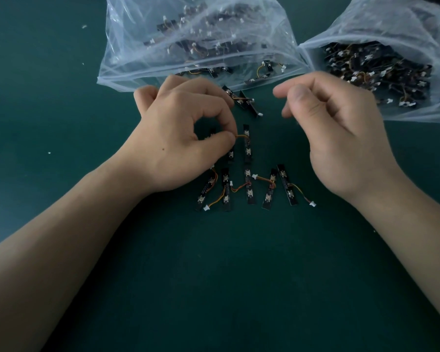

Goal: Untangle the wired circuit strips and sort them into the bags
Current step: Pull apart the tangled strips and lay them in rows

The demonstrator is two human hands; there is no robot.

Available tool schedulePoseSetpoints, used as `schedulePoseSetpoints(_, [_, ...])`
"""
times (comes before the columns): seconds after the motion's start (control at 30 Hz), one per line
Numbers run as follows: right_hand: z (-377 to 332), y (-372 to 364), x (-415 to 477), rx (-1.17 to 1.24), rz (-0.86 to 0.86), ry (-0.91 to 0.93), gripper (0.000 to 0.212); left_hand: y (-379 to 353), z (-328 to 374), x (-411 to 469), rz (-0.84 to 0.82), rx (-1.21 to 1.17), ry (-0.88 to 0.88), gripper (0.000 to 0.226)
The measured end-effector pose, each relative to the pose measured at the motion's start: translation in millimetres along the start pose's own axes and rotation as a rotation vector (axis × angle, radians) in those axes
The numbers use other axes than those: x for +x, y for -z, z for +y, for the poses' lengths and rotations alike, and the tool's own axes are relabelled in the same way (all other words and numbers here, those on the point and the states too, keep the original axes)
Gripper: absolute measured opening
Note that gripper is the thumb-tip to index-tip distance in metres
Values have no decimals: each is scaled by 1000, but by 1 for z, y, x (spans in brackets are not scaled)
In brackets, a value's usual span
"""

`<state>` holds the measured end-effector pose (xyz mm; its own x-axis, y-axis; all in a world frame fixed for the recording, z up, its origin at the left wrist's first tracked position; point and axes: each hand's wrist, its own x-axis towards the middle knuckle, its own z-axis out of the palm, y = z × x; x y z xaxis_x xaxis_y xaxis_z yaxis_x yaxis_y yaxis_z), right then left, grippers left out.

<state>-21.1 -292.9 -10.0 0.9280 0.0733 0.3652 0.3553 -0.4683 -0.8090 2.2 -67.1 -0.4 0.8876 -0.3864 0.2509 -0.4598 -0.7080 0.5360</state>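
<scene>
Bags: two, both of clear plastic, lying at the far edge of the green table [214,275]. The left bag [127,59] and the right bag [404,24] each contain many black circuit strips with wires; the number inside cannot be counted.

Loose strips on the table: at least eight.
- Row of five strips [249,189], nearest the person, between the two forearms. Their long axes run near-to-far. The outer left strip leans with its far end to the right, the outer right strip leans with its far end to the left, and the middle ones stand almost straight.
- Upright strip [247,148], just beyond the row, with its long axis near-to-far. Another strip beside it is partly hidden under the left hand.
- Pair of strips [241,101], just in front of the left bag's mouth, with long axes diagonal, far-left to near-right.

Thin orange and yellow wires with a white plug [313,204] at the end trail from the strips.

Left hand [186,138]: thumb and forefinger pinch the wire [240,136] of the upright strip.

Right hand [341,133]: above the table in front of the right bag, fingers loosely curled, with nothing visible in it.
</scene>
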Motion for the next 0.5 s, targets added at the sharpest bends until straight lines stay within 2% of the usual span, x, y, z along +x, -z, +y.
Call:
schedulePoseSetpoints(0.33, [0, 1, -1, -38, -3, 8, 34, 1, 1, 0, -25, -8, -9, 8])
schedulePoseSetpoints(0.5, [1, 0, 1, -181, 3, 24, 23, 2, 1, 0, -13, -12, -10, 10])
